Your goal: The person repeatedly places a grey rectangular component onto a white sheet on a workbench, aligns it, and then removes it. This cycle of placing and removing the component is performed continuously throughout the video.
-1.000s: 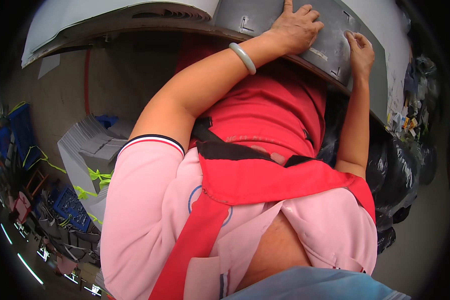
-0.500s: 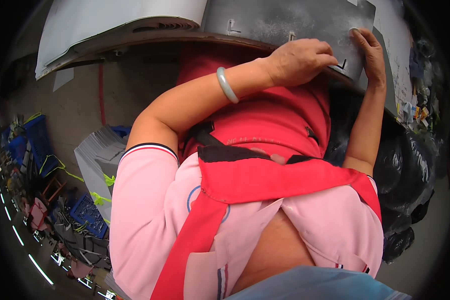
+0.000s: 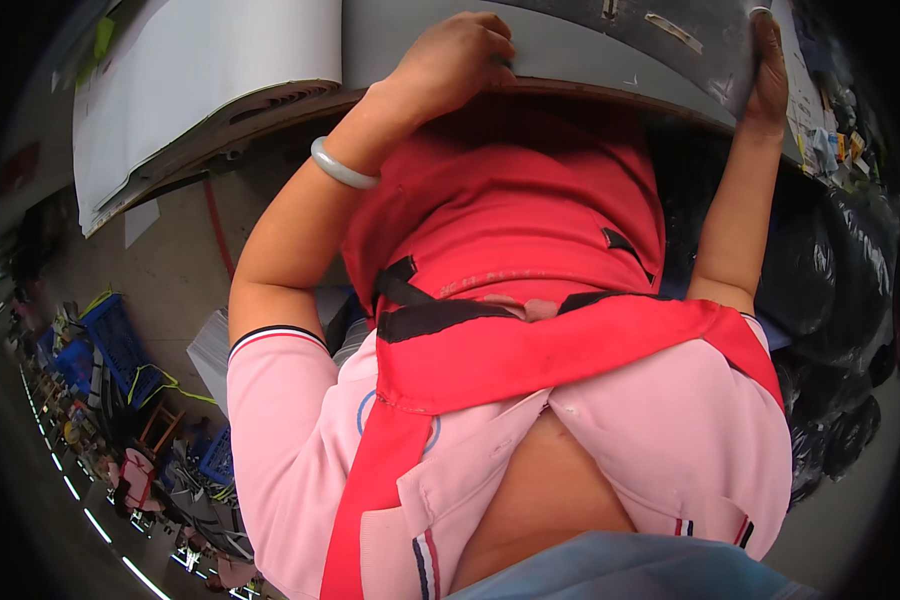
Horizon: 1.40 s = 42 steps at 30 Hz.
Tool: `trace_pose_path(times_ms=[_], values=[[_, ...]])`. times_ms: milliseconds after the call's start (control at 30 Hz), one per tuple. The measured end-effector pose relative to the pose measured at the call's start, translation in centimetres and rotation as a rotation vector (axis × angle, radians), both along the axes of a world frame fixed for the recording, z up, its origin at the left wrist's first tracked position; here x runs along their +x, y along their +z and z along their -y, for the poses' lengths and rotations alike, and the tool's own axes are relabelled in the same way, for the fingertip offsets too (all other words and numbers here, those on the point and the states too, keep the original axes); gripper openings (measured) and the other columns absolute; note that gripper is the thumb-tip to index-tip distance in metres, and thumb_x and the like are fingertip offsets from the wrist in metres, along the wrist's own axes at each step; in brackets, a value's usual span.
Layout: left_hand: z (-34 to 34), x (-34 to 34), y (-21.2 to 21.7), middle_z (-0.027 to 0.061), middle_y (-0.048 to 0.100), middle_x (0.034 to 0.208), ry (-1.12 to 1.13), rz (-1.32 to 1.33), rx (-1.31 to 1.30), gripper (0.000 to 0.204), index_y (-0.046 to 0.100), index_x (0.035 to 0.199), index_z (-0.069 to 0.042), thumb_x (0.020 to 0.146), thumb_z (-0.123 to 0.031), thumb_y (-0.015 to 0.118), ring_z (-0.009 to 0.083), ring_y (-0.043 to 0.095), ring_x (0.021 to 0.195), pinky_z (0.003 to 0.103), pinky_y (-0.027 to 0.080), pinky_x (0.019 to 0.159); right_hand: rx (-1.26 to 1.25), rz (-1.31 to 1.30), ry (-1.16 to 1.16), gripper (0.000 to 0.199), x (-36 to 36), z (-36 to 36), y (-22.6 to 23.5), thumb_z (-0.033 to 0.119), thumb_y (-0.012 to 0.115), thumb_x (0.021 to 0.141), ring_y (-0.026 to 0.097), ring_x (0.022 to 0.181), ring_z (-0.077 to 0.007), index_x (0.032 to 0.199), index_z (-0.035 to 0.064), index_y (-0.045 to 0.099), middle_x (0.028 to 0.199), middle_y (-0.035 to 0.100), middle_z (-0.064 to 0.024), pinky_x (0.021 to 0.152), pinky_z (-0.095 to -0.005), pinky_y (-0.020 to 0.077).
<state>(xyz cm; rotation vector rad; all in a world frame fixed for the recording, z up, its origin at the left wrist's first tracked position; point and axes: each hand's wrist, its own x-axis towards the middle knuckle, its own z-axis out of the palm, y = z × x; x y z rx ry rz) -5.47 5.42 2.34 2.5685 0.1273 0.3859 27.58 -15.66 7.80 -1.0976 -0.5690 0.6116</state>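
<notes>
My left hand (image 3: 458, 62) is over the bench's front edge, its fingers curled around a small dark item that I cannot make out. My right hand (image 3: 768, 80) grips the right edge of a dark grey template (image 3: 705, 15) with narrow cut-out slots. The template looks tilted up off a smooth grey sheet (image 3: 555, 50). A small white angle-shaped mark shows on that sheet near its front edge. Something whitish and round sits at my right fingertips, too small to tell.
A thick stack of large white sheets (image 3: 210, 90) with curled edges lies to the left. Black plastic bags (image 3: 825, 260) stand below the bench at right. Blue crates (image 3: 120, 340) and a small wooden stool (image 3: 162, 428) are on the floor at left. Small packets (image 3: 838, 150) lie far right.
My left hand has moved left, away from the template's front corner. My right hand has moved up and right with the template's edge, uncovering the grey sheet and its mark.
</notes>
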Motion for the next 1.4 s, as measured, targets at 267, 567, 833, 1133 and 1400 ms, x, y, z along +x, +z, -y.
trace_pose_path(times_ms=[267,567,833,1133,1400], values=[[-0.4,0.5,0.2,0.0155,0.072,0.107,-0.091,-0.033,0.13,0.014,0.076,0.09,-0.002,0.084,-0.015,0.073,0.0384,0.069,0.098,0.046,0.057,0.086,0.056,-0.197,0.097,0.04,-0.6,-0.1,-1.0,0.028,0.072,0.098,0.069,0.105,-0.0195,0.129,0.006,0.064,0.119,0.071,-0.007,0.094,-0.0356,0.0576],[2.0,1.3,-0.9,0.0202,0.072,0.1,0.032,-0.136,0.136,0.029,0.066,0.108,-0.001,0.091,-0.023,0.069,0.0379,0.071,0.097,0.046,0.056,0.085,0.066,-0.201,0.092,0.027,-1.5,-0.7,-2.6,0.025,0.07,0.1,0.07,0.101,-0.0169,0.121,0.0083,0.067,0.114,0.072,-0.0051,0.087,-0.0337,0.06],[-0.6,3.9,-2.0,0.0216,0.074,0.098,0.144,-0.233,-0.468,0.026,0.073,0.107,-0.001,0.098,-0.024,0.065,0.0405,0.07,0.09,0.045,0.056,0.079,0.215,-0.601,0.107,0.028,2.2,-0.8,-5.2,0.026,0.072,0.098,0.07,0.1,-0.0177,0.12,0.0083,0.068,0.112,0.073,-0.0057,0.085,-0.0335,0.0605],[0.9,2.1,0.5,0.0227,0.073,0.095,-0.035,-0.165,-0.176,0.024,0.074,0.104,-0.001,0.09,-0.021,0.07,0.0403,0.07,0.091,0.045,0.056,0.08,0.094,-0.284,0.146,0.031,-2.7,-0.8,-2.4,0.026,0.072,0.098,0.071,0.101,-0.0185,0.122,0.0074,0.067,0.113,0.073,-0.0056,0.087,-0.0345,0.0603],[-0.1,2.2,-1.3,0.0238,0.073,0.093,-0.088,-0.128,-0.125,0.019,0.077,0.095,0.001,0.088,-0.015,0.068,0.041,0.07,0.086,0.046,0.056,0.079,0.254,-0.634,0.117,0.028,1.6,-1.2,-7.0,0.022,0.072,0.098,0.071,0.101,-0.0194,0.121,0.008,0.068,0.113,0.073,-0.0067,0.088,-0.0353,0.0603]])
